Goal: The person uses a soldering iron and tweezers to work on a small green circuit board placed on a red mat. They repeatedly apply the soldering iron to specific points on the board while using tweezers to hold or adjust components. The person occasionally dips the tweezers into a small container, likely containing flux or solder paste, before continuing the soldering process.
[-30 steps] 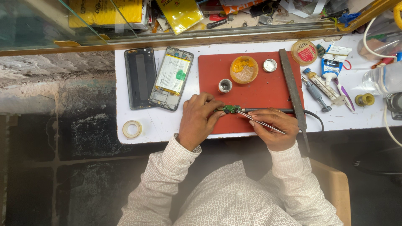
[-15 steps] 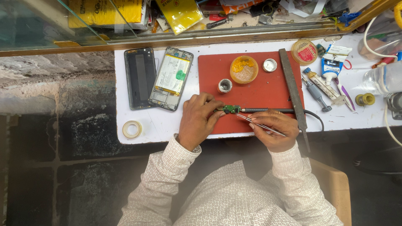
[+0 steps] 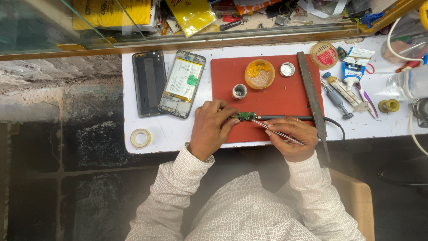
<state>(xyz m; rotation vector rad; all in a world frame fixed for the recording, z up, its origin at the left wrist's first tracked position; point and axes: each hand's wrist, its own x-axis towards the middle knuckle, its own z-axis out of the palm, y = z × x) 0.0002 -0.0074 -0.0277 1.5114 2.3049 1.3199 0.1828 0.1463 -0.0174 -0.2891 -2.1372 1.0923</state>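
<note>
My left hand [image 3: 209,129] pinches a small green circuit board [image 3: 246,116] against the front part of the red mat [image 3: 276,96]. My right hand [image 3: 292,138] grips thin metal tweezers [image 3: 273,130], whose tips point left and touch the board's right end. A dark soldering iron shaft [image 3: 285,118] lies level just behind my right fingers, its tip at the board and its cable [image 3: 335,126] curling off to the right. Whether my right hand also holds the iron is unclear.
An opened phone [image 3: 183,84] and its dark back cover [image 3: 149,82] lie left of the mat. On the mat are a yellow flux tin [image 3: 260,73] and two small round containers. A metal file [image 3: 312,98], glue tubes, a screwdriver and a tape roll [image 3: 141,138] lie around.
</note>
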